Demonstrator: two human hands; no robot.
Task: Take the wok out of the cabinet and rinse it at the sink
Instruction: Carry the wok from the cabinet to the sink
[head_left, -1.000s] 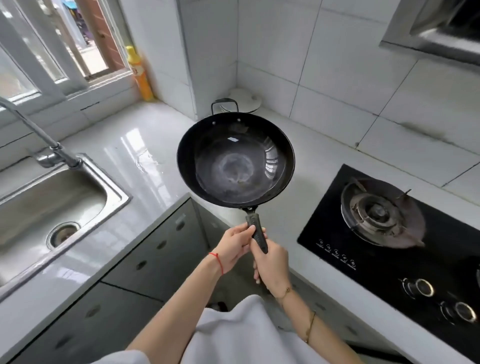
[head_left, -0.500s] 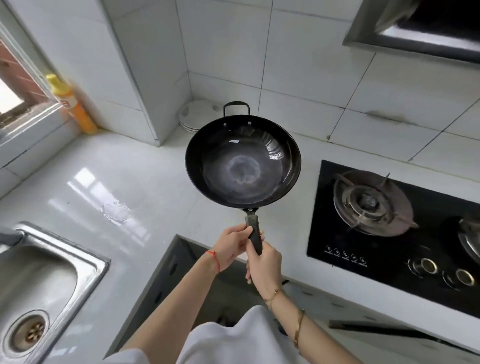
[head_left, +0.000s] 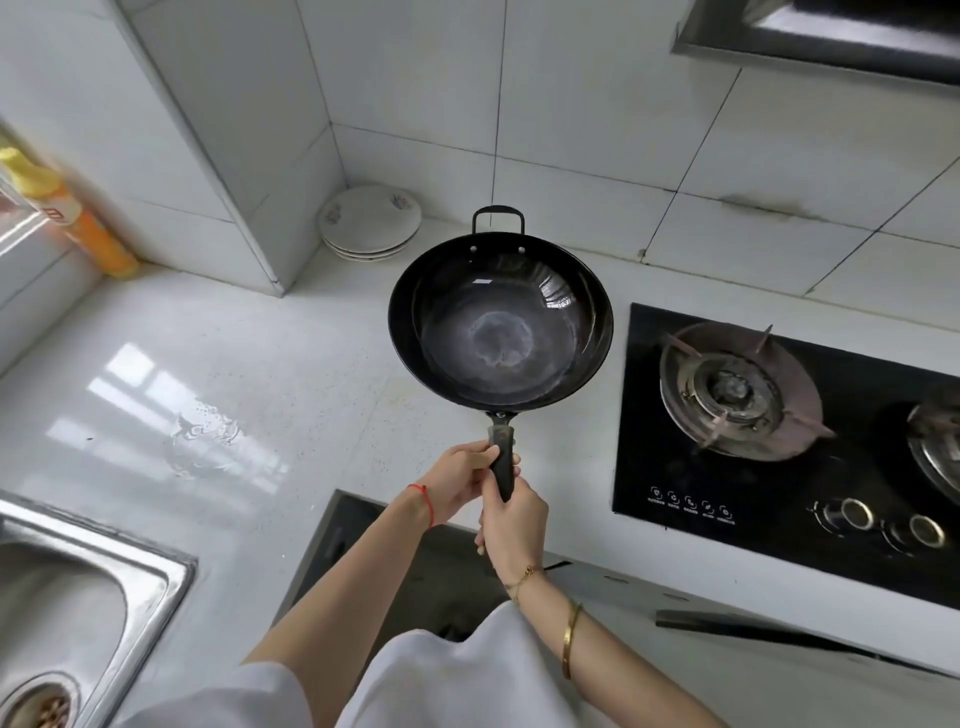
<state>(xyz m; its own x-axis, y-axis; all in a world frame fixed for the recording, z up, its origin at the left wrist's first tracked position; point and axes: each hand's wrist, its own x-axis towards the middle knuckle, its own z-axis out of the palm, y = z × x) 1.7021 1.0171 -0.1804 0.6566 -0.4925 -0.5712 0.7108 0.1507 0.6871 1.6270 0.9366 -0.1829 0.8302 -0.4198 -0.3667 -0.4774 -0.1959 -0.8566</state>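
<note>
A black wok (head_left: 501, 332) with a pale ring on its bottom hangs level above the white counter, its small loop handle pointing to the wall. Both hands grip its long dark handle. My left hand (head_left: 460, 475) holds the upper part, my right hand (head_left: 511, 527) wraps the lower end. The steel sink (head_left: 156, 571) lies at the lower left, well apart from the wok, with its drain at the frame's corner. A dark open cabinet (head_left: 441, 566) gapes below my hands.
A black gas hob (head_left: 649, 467) with two burners sits right of the wok. Stacked white plates (head_left: 371, 221) rest in the wall corner. An orange bottle (head_left: 78, 218) stands at the far left. A small puddle (head_left: 208, 441) marks the counter.
The view has swung right: the tap and window have left the frame and the sink has slid to the lower-left corner. The wok stays in both hands, now nearer the hob.
</note>
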